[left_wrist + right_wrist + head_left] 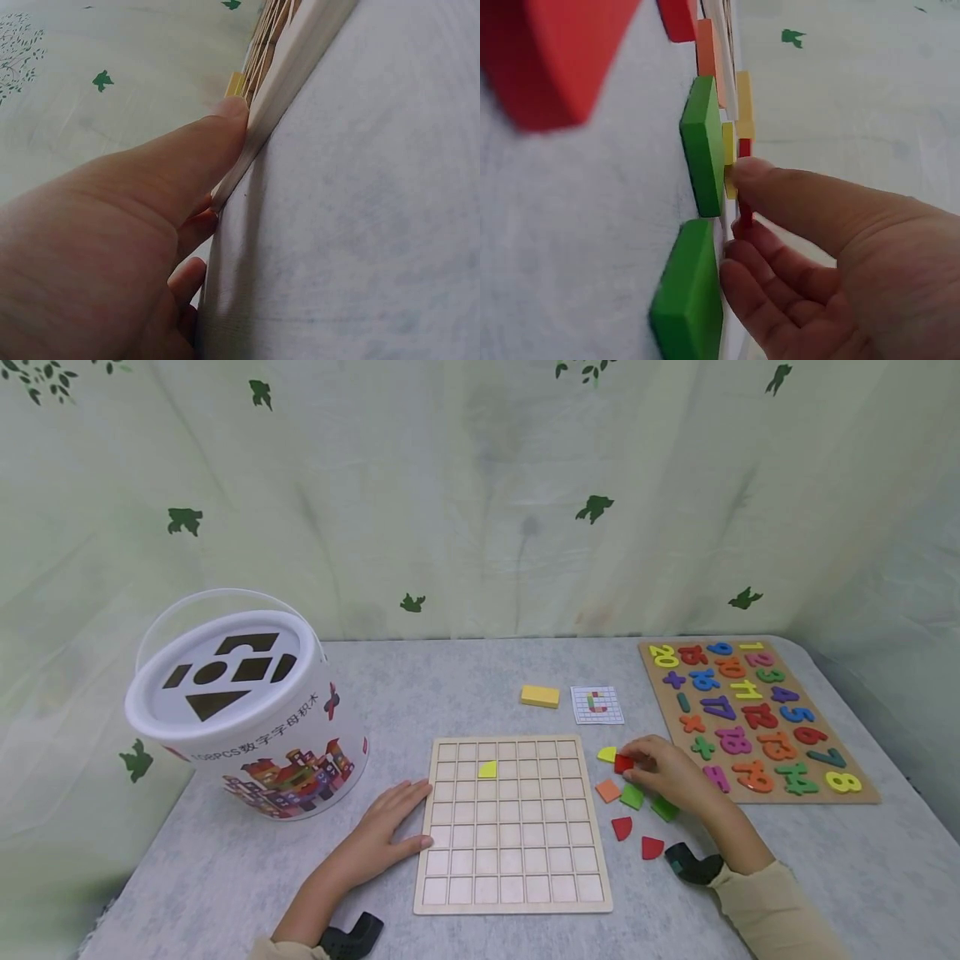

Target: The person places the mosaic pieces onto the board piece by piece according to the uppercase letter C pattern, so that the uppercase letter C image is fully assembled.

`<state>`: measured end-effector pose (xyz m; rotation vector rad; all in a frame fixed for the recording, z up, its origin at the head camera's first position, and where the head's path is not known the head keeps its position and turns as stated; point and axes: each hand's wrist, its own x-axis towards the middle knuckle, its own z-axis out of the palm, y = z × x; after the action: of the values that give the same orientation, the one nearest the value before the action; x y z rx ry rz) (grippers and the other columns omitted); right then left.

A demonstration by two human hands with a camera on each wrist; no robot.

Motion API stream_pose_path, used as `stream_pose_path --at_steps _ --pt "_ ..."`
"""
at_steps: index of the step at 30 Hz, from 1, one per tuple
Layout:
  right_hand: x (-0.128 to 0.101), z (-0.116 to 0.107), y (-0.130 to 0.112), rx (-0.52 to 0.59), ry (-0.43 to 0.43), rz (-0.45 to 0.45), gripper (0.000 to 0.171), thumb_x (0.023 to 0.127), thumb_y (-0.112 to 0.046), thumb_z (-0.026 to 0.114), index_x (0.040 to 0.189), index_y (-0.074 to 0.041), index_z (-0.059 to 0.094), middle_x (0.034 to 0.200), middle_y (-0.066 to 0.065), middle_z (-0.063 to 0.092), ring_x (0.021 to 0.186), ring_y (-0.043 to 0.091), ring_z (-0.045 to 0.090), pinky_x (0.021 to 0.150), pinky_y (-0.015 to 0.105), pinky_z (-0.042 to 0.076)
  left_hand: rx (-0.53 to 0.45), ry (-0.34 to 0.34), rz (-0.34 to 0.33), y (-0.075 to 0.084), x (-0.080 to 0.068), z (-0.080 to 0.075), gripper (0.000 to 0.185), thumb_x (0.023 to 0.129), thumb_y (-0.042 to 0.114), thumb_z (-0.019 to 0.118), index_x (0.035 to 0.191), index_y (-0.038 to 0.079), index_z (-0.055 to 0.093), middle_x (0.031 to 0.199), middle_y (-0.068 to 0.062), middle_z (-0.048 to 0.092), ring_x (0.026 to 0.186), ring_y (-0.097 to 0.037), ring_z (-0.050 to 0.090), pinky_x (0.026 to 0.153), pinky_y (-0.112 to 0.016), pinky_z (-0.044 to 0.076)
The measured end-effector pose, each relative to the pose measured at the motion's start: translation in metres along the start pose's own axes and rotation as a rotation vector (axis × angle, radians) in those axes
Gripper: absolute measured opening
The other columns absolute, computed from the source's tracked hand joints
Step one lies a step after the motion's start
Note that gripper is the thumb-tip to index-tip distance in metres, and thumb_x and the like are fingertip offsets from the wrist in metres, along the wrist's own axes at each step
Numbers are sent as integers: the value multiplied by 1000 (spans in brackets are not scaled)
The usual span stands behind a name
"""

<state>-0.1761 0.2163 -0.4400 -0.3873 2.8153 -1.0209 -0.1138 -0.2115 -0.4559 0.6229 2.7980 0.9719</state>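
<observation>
My right hand (671, 774) pinches a small red piece (623, 764) between thumb and fingers, right of the wooden grid board (510, 906). In the right wrist view only a thin edge of that red piece (745, 148) shows. A yellow quarter-round piece (606, 754) lies beside it. Along the board's left edge rests my left hand (384, 833), its fingers extended and its thumb touching the side. One yellow piece (487, 769) sits in a cell of the board's second row. Near my right hand lie green squares (632, 796), an orange square (607, 791) and red quarter-rounds (622, 828).
Behind the board are a yellow block (540, 697) and a pattern card (597, 705) with a coloured C-like figure. A number puzzle board (821, 789) lies at the right. The white lidded bucket (292, 727) stands at the left. A curtain (480, 510) hangs behind the table.
</observation>
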Motion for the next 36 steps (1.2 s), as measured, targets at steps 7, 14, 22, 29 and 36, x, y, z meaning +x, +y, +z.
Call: stream_pose_path --at_steps 7,14,22,29,36 --pt "4 -3 -16 8 36 -46 31 82 -13 66 113 -7 61 105 6 59 93 22 53 75 37 50 -2 -1 0 -1 0 0 75 79 47 62 141 15 33 143 -6 30 132 -29 17 103 -54 14" --pt "11 -5 -47 34 52 -195 32 84 -14 65 115 -8 60 104 3 59 95 23 53 78 38 48 -20 -11 -6 0 1 -1 74 80 46 62 141 16 33 144 -5 29 133 -28 16 103 -53 13" --pt "24 9 -90 97 73 -357 30 83 -16 65 112 -7 62 102 1 58 93 21 53 77 37 48 -10 -2 5 0 0 -2 74 80 45 62 141 16 33 143 -5 30 133 -28 17 103 -52 14" --pt "42 38 -104 156 43 -401 30 81 -11 68 109 -5 62 100 2 58 90 18 53 75 33 48 -14 -3 10 1 0 -2 73 80 44 63 140 16 34 143 -5 30 133 -28 17 103 -52 14" --pt "53 67 -95 198 -56 -293 26 82 -14 67 106 -5 61 100 1 58 88 16 53 75 27 47 -20 -8 1 1 0 -1 73 80 45 63 140 16 34 143 -5 30 133 -28 17 104 -52 14"
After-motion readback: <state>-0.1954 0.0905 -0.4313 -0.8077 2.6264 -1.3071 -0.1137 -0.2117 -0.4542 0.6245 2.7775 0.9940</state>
